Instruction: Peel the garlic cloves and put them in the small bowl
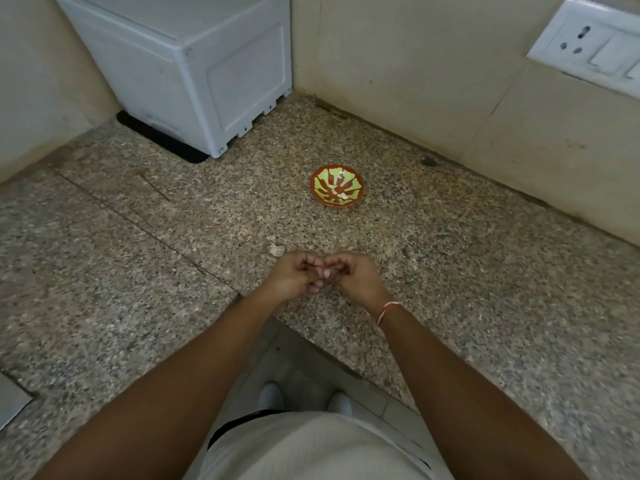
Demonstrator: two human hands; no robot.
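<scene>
Curled fingers of the left hand [292, 273] and right hand [353, 273] pinched a mostly hidden garlic clove [326, 272] above the speckled granite surface [138, 271]; the round, glossy small bowl [337, 185] sat well apart.

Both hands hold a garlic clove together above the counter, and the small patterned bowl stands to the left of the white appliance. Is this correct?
Not quite. The head view shows the small bowl to the right of the white appliance, not the left. Both the left hand and right hand do hold the garlic clove.
</scene>
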